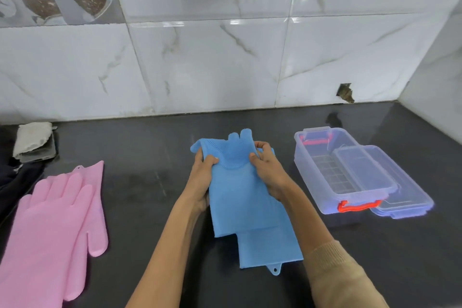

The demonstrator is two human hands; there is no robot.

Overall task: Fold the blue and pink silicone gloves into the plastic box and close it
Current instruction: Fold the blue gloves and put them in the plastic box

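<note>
Head view. Dark counter [140, 182] against a white marble-tile wall [200, 65].

Blue gloves [240, 197]: 2 stacked, lying at the centre of the counter, fingers pointing toward the wall, cuffs toward the person. The lower cuff extends past the upper one and ends in a hanging tab with a hole. The bristled palm of the top glove faces up and is bunched between the hands.

Left hand [203, 177]: fingers curled over the left edge of the blue gloves, gripping them near the thumb section.

Right hand [266, 170]: fingers and thumb curled round the right edge of the blue gloves, gripping them at palm level. A beige sleeve [335, 275] covers the right forearm.

Pink gloves [55, 227]: flat on the counter at the left, well apart from the blue ones, fingers pointing toward the wall, untouched.

Box [322, 170]: clear plastic, on the counter to the right of the hands, open, with orange-red latches at both ends. A gridded insert shows inside it. Its clear lid [390, 182] rests tilted across the box's right rim, partly on the counter.

Far left, near the wall: a white cloth [32, 140] resting on a phone [42, 154]; dark fabric [15, 177] beside it.
</note>
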